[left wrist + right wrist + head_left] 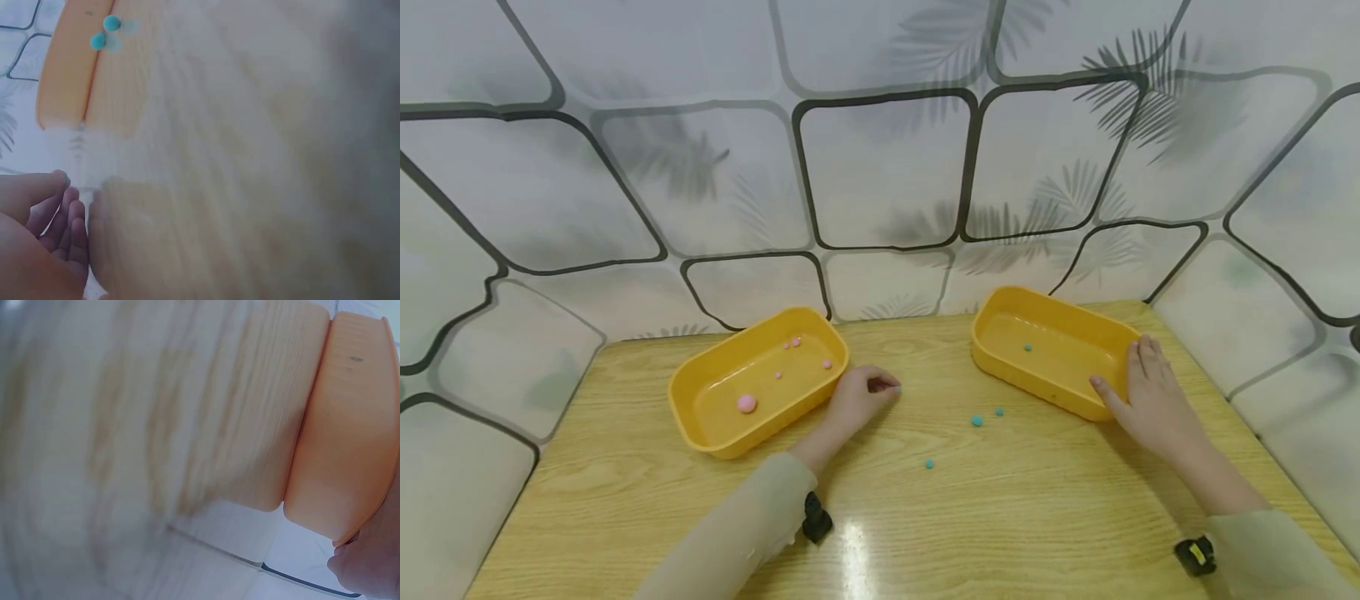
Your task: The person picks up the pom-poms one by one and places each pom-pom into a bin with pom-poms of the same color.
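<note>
Bead, mostly hidden, colour unclear, in clamped left grip; right grip apart on yellow tray

A gap was left on the tabletop between the trays, but its left part was taken up by the left hand, with a ball pinched at its fingertips. By that hand and its sleeve, the near approach to the left tray was partly barred; from above, the tray could be entered. A middle lane was offered between the two arms, dotted by three loose balls. The right tray was reachable over its left half, its right end being covered by the right hand. Behind both trays, passage was closed by the wall.
</note>
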Demonstrator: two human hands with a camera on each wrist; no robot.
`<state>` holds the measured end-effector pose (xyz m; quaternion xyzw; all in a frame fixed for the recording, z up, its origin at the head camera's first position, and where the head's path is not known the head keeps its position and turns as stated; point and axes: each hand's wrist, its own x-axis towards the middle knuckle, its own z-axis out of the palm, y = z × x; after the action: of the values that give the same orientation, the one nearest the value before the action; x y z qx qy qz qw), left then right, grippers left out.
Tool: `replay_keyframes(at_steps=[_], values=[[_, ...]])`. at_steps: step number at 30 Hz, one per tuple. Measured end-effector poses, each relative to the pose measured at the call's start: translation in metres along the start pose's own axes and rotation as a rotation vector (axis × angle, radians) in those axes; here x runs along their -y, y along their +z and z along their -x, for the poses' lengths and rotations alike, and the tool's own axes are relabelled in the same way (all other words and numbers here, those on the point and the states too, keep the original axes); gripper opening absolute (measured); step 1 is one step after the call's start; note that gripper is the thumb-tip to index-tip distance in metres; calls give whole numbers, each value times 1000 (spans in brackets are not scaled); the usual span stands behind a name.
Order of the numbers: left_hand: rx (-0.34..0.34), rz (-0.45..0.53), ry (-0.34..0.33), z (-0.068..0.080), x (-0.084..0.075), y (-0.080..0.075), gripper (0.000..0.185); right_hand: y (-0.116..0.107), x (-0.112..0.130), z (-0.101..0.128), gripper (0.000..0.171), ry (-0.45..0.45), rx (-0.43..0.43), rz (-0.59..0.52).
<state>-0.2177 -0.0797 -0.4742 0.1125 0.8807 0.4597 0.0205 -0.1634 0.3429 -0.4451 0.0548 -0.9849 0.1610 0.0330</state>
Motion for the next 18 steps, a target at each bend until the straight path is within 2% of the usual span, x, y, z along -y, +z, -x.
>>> replay_keyframes(at_steps=[5, 12, 18], values=[[-16, 53, -43, -4, -5, 2, 8, 0, -1, 0, 94, 4, 6, 5], [50, 155, -115, -13, -25, 12, 12, -1, -1, -1, 95, 5, 12, 3], [78, 203, -96, -25, -51, 22, 13, -1, 0, -1, 94, 2, 13, 6]])
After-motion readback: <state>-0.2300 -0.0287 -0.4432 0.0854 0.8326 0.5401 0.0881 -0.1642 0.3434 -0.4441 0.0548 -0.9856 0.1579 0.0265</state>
